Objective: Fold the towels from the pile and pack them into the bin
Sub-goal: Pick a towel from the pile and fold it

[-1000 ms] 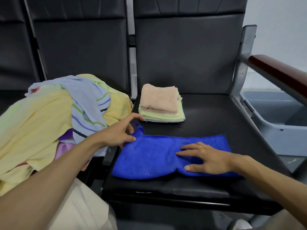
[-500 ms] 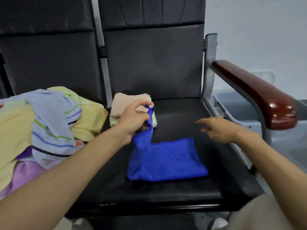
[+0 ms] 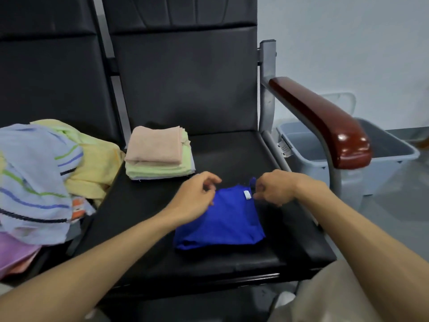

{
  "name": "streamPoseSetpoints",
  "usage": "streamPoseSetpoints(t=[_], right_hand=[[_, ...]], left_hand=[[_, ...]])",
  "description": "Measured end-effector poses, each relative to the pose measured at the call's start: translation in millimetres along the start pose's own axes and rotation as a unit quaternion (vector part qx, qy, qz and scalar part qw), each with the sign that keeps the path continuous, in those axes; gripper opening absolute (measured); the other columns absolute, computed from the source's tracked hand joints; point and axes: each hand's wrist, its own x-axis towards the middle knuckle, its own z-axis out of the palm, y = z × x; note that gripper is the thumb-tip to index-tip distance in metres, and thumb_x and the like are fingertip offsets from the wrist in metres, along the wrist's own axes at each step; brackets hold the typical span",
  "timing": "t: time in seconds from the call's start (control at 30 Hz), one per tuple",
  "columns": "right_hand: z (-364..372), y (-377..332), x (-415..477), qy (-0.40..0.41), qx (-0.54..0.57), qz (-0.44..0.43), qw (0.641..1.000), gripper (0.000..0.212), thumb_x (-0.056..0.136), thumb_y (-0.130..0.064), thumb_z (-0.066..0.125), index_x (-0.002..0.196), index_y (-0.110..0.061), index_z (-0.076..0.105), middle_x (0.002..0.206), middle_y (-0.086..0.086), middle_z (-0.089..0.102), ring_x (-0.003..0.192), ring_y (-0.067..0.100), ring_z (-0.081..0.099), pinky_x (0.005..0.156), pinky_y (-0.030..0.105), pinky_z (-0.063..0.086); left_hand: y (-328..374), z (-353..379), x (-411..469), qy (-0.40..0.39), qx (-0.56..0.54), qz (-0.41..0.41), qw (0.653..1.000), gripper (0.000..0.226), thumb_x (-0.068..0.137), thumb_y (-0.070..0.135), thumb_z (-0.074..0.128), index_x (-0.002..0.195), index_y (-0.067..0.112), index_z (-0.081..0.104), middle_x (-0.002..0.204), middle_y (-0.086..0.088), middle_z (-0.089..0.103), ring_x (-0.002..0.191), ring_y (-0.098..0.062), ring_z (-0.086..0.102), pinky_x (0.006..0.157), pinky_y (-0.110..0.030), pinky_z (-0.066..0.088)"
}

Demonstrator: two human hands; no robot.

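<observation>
Blue cloth is being worked near the middle of the bench [image 3: 232, 154], a little toward its front edge: the blue towel [image 3: 222, 219] is lying flat in a doubled, nearly square packet. Its rounded fold is being shown toward the front edge and its loose corners toward the backrest. No clear long axis is being shown.

Both hands are being kept at the far side of the packet. The right hand [image 3: 276, 189] is being held at the far right corner, its fingers [image 3: 260, 194] curled, and that corner is being pinched. A tuft of blue is being pushed up above them, just beside the white label [image 3: 247, 195]. The left hand [image 3: 195, 198] is being held at the far left corner with curled fingers touching the cloth. Whether that corner is being gripped or only pressed cannot be told.

For the coming move, two directions are being weighed, as a judgement. The folded stack [image 3: 157, 154] is sitting at the far left corner of the bench, nearer the left hand. The grey bin [image 3: 394, 156] is standing off the right edge, beyond the armrest [image 3: 325, 122], nearer the right hand. The unfolded pile [image 3: 46, 173] is being left on the neighbouring seat, well apart from both hands.
</observation>
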Motion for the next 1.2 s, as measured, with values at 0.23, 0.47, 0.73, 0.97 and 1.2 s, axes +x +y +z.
streamPoseSetpoints(t=[0.23,0.47,0.73,0.97,1.2], right_hand=[[10.4,-16.7,-5.8,-0.097,0.063,0.055,0.992,0.052,0.094,-0.054,0.048,0.079,-0.006,0.062,0.068,0.002,0.068,0.057,0.019,0.065,0.058,0.028,0.058],[20.9,-23.3,5.4,-0.089,0.093,0.101,0.987,0.033,0.092,-0.034,0.062,0.078,-0.005,0.063,0.063,0.000,0.066,0.046,0.013,0.061,0.045,0.023,0.050],[4.4,-26.5,2.1,0.012,0.354,0.102,0.930,0.013,0.091,-0.012,0.057,0.088,-0.002,0.062,0.068,0.012,0.067,0.058,0.022,0.066,0.060,0.033,0.061],[11.6,-36.1,13.4,0.045,0.321,0.079,0.943,0.017,0.094,-0.023,0.060,0.092,-0.007,0.058,0.079,0.009,0.067,0.055,0.019,0.067,0.052,0.030,0.057],[19.5,-76.1,-20.4,0.001,0.028,-0.212,0.977,0.051,0.070,-0.063,0.071,0.097,-0.026,0.048,0.102,-0.006,0.052,0.094,0.012,0.050,0.084,0.026,0.043]], left_hand=[[-61.1,-50.1,-47.9,-0.057,0.191,0.000,0.980,0.015,0.087,0.039,0.064,0.088,0.033,0.051,0.093,0.009,0.049,0.075,-0.001,0.052,0.070,-0.019,0.039],[-52.4,-44.8,-69.6,-0.155,0.262,0.102,0.947,0.054,0.067,0.073,0.062,0.106,0.037,0.048,0.104,0.021,0.037,0.092,0.001,0.046,0.081,-0.023,0.044],[-52.4,-48.6,-64.3,-0.069,0.295,0.187,0.935,0.012,0.094,0.028,0.054,0.106,0.025,0.054,0.104,0.013,0.053,0.092,-0.018,0.059,0.077,-0.038,0.048],[-63.3,-46.4,-66.6,0.007,0.379,0.236,0.895,0.019,0.076,0.026,0.045,0.085,0.023,0.061,0.075,0.009,0.063,0.063,-0.017,0.062,0.053,-0.029,0.045],[-63.7,-33.1,-58.6,0.063,0.394,0.263,0.878,0.036,0.087,0.044,0.039,0.068,0.021,0.060,0.065,0.006,0.052,0.056,-0.017,0.054,0.049,-0.030,0.041]])
